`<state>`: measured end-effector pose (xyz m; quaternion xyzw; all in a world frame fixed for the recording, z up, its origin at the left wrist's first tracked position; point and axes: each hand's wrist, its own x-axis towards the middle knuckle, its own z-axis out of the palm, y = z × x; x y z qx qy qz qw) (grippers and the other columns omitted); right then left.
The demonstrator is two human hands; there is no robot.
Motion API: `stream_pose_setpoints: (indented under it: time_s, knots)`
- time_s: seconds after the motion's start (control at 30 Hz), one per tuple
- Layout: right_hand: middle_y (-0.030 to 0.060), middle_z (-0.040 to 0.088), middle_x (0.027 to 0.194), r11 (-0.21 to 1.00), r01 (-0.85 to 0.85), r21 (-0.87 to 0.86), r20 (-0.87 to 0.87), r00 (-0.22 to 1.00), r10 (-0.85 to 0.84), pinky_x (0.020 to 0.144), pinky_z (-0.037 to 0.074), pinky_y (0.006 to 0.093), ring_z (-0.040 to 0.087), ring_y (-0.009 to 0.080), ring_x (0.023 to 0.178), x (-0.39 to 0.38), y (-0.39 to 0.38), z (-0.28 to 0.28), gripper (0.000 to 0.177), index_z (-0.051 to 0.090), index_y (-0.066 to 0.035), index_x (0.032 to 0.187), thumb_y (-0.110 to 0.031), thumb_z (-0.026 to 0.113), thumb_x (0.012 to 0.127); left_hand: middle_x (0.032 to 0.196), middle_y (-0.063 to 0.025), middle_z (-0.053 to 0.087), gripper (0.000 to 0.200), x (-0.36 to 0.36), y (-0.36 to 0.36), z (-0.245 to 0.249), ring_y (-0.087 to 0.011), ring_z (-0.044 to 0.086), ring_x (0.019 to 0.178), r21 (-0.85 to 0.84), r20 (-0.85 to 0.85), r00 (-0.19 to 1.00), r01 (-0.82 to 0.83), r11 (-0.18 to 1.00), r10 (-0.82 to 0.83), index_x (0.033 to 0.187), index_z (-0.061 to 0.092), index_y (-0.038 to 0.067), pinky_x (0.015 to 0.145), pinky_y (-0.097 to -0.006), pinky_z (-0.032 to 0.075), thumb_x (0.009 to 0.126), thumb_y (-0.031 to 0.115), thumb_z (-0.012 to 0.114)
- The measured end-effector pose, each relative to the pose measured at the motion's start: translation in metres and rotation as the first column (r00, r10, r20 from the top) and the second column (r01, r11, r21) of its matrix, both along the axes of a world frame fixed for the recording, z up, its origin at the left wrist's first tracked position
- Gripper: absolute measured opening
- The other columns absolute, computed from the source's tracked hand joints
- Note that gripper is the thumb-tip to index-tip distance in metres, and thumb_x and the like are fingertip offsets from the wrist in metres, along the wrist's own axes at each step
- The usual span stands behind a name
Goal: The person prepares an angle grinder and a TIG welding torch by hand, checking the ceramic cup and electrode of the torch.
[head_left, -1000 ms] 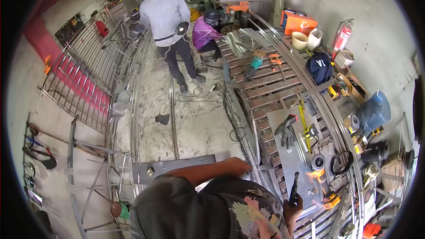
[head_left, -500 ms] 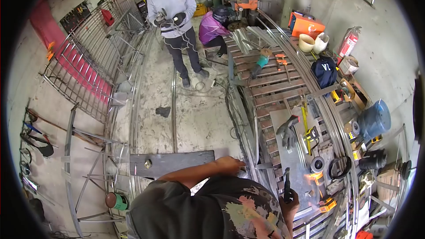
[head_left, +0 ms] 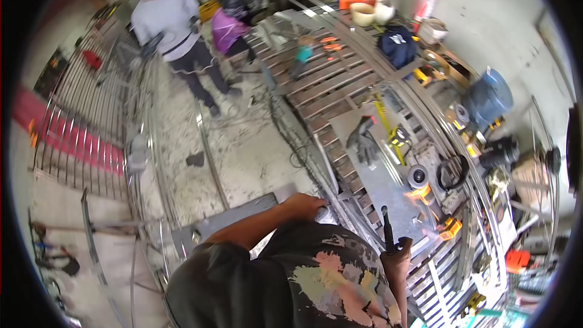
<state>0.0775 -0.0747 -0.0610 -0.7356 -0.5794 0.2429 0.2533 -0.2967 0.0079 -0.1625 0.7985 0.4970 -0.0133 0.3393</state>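
**Now: dark tool held over the steel sheet at the desk's near edge**

Right now the dark tool (head_left: pixel 386 226) stands nearly upright in the right hand (head_left: pixel 396 250), which is clenched round its lower end. Its tip points away from the person, over the near edge of the desk (head_left: pixel 316 94). The tool sits above the near end of a grey steel sheet (head_left: pixel 373 185) lying flat on the desk's slats. Whether the tip touches the sheet cannot be told.

The left hand (head_left: pixel 306 202) rests on the desk's near-left corner, at the end of a flat steel bar (head_left: pixel 234 223) that juts out over the floor. Whether it grips anything or only leans there cannot be told.

By the look of it the work is at an early stage. The sheet under the tool looks plain, with no cut or mark to be made out, though the view is blurred.

Further along the sheet lie a pair of work gloves (head_left: pixel 363 141) and a yellow measuring strip (head_left: pixel 384 118). A round disc (head_left: pixel 418 176) and a black cable coil (head_left: pixel 452 172) sit towards the right edge. A blue jug (head_left: pixel 489 98) stands beyond that edge.

Off the far-left corner, one person in a grey top (head_left: pixel 165 15) stands on the floor. Another in purple (head_left: pixel 226 27) crouches just beside them.
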Motion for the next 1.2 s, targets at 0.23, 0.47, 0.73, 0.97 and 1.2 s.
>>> stream_pose_setpoints:
  time_s: [0.23,0.47,0.73,0.97,1.2]
  knots:
    - [0.0184,0.062,0.078,0.951,0.303,-0.069,-0.013,0.953,-0.304,0.07,0.051,0.0471,0.064,0.0329,0.072,0.037,-0.044,-0.007,0.024,0.055,-0.001,0.095,0.001,0.068,0.076,0.121,-0.0172,0.075,0.043,0.031,0.031,-0.045,-0.037,0.075,0.102,0.265,0.181,0.949,0.204,0.942,-0.257,0.14,0.065,0.013,0.086,-0.0484,0.061,0.099,0.024,0.066]
    - [0.0216,0.069,0.085,0.852,0.499,0.159,0.062,0.856,-0.513,0.077,0.055,0.048,0.069,0.0393,0.079,0.051,-0.099,0.015,0.024,0.064,0.002,0.094,-0.002,0.071,0.071,0.114,-0.0169,0.077,0.037,0.092,0.074,-0.024,-0.0391,0.075,0.099,0.28,0.153,0.891,0.377,0.883,-0.428,0.133,0.068,0.009,0.085,-0.0494,0.062,0.098,0.021,0.065]
    - [0.018,0.074,0.094,0.551,0.83,0.084,0.047,0.549,-0.834,0.078,0.055,0.0434,0.072,0.0335,0.081,0.039,-0.167,0.06,0.037,0.068,-0.003,0.121,-0.007,0.081,0.086,0.132,-0.0153,0.059,0.057,0.187,0.075,-0.003,-0.0375,0.059,0.123,0.355,0.27,0.705,0.56,0.749,-0.656,0.145,0.06,0.008,0.107,-0.0478,0.05,0.092,0.018,0.077]
    - [0.0233,0.075,0.105,0.282,0.954,0.098,-0.005,0.284,-0.959,0.084,0.056,0.0408,0.075,0.0337,0.094,-0.002,-0.226,0.067,0.064,0.051,-0.011,0.152,0.003,0.071,0.093,0.158,-0.016,0.044,0.081,0.288,0.061,-0.027,-0.038,0.042,0.148,0.45,0.097,0.527,0.733,0.509,-0.844,0.157,0.044,0.003,0.12,-0.0529,0.037,0.092,0.037,0.078]
    - [0.0138,0.072,0.102,0.136,0.98,0.144,0.053,0.13,-0.99,0.078,0.055,0.034,0.07,0.0215,0.086,-0.026,-0.267,0.054,0.068,0.053,-0.009,0.152,0.006,0.075,0.089,0.168,-0.0153,0.037,0.078,0.393,0.06,-0.077,-0.0387,0.03,0.159,0.563,0.068,0.565,0.659,0.499,-0.822,0.159,0.043,0.004,0.126,-0.068,0.022,0.099,0.048,0.066]
